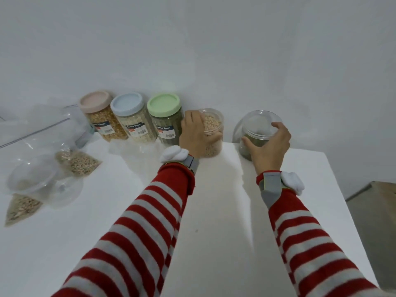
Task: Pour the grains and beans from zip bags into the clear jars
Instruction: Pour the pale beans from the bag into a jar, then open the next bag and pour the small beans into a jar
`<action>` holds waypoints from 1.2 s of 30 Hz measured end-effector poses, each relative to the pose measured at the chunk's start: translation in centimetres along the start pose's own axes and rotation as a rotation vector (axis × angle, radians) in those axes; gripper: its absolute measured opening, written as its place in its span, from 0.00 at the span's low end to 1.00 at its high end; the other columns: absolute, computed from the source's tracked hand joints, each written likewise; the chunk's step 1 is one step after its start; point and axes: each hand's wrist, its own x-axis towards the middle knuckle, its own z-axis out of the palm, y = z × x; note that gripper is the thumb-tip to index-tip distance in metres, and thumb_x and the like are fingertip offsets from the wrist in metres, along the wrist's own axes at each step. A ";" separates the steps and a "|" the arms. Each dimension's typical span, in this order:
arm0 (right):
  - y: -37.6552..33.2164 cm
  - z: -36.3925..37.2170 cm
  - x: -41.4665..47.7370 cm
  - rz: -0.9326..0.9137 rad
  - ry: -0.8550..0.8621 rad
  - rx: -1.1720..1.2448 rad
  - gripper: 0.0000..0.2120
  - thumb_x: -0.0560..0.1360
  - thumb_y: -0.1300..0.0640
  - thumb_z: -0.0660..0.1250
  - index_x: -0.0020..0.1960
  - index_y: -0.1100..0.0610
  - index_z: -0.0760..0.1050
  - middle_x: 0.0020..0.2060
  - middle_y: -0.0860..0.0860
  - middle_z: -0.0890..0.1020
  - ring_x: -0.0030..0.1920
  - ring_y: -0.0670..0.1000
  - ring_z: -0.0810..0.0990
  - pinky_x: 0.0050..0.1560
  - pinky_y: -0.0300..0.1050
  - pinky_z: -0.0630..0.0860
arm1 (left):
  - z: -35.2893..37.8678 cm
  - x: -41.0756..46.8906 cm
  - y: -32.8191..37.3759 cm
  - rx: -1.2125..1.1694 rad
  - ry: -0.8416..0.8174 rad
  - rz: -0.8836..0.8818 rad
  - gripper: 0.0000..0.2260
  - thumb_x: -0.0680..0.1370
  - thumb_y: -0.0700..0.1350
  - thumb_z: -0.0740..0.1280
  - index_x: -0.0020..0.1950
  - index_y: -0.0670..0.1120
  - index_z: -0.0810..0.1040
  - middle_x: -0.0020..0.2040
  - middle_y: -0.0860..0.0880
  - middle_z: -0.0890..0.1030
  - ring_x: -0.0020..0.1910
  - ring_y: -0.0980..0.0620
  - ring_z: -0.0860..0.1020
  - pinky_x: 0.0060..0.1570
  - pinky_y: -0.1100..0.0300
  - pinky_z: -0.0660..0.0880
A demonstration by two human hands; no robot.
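**Five jars on the table, a hand on each open one**

Five jars stand along the back of the white table (214, 232). Three are capped and lined up side by side against the wall: the pink-lidded jar (100, 118) holds yellow kernels, the blue-lidded jar (132, 121) holds pale flakes, and the green-lidded jar (166, 123) holds something dark green. Each of the three has a label on its front.

To their right stand two uncapped clear jars. The jar of pale beans (213, 127) is just beside the green-lidded one and nearly full. The jar of dark green grains (255, 133) stands apart from it, nearer the table's right edge, and is only partly filled.

The left hand (194, 133) is wrapped round the side of the jar of pale beans, fingers curled against its wall. The right hand (267, 146) grasps the jar of dark green grains near its rim, thumb on the near side and fingers hooked over the far edge. Both sleeves are striped red and grey, with a grey band at each wrist.

Two filled zip bags lie flat on the left, one (79, 162) nearer the jars and one (21, 209) at the table's near-left. Between them lie what look like two clear round lids (32, 176). Behind these is a heap of empty clear bags (32, 129); I cannot count them.
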 end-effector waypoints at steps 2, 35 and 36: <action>0.3 -0.2 -0.2 -0.021 0.015 -0.026 0.38 0.63 0.51 0.81 0.67 0.56 0.65 0.65 0.51 0.69 0.66 0.55 0.67 0.65 0.45 0.64 | -1.1 -0.6 -1.6 -0.065 -0.043 0.120 0.36 0.64 0.61 0.76 0.61 0.40 0.69 0.60 0.42 0.68 0.57 0.43 0.72 0.48 0.49 0.77; -19.8 11.2 -13.8 -0.064 -1.301 0.662 0.56 0.60 0.40 0.80 0.77 0.38 0.48 0.70 0.35 0.65 0.67 0.36 0.69 0.63 0.37 0.72 | -22.0 -4.0 -10.7 -0.986 -0.028 -0.273 0.16 0.80 0.51 0.62 0.67 0.50 0.70 0.67 0.51 0.73 0.63 0.56 0.73 0.61 0.61 0.72; -20.8 12.4 -15.0 -0.028 -1.300 0.661 0.53 0.58 0.36 0.80 0.75 0.40 0.55 0.68 0.37 0.69 0.65 0.36 0.72 0.60 0.36 0.74 | -22.5 -4.0 -11.7 -1.031 -0.117 -0.317 0.18 0.80 0.54 0.62 0.68 0.50 0.70 0.67 0.50 0.74 0.62 0.57 0.74 0.61 0.62 0.73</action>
